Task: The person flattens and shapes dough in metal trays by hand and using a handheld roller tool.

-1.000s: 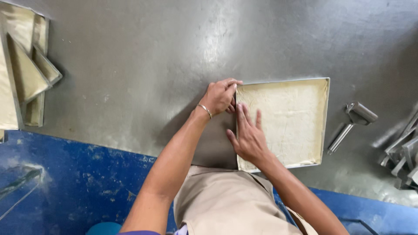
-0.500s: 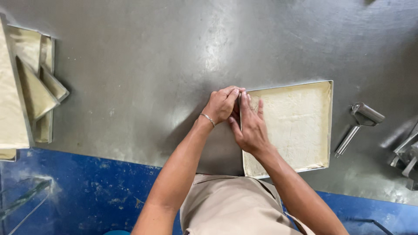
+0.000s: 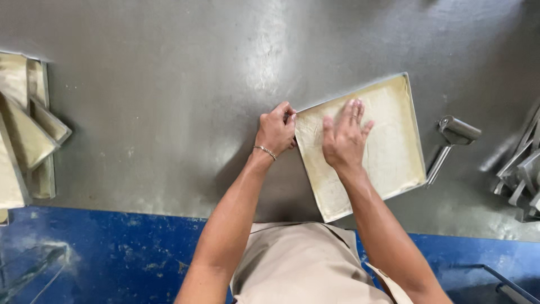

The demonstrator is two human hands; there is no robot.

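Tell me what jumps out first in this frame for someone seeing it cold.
The eye lands on the square metal tray lined with pale dough, sitting tilted right of centre on the grey steel table. The right hand lies flat on the dough, while the left hand, a thin bracelet at its wrist, grips the tray's left corner. A small metal roller lies just right of the tray, and stacked dough-lined trays sit at the far left edge.

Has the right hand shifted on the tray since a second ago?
Yes. The right hand has moved from the tray's left edge, beside the left hand, inward onto the dough sheet, toward the metal roller.
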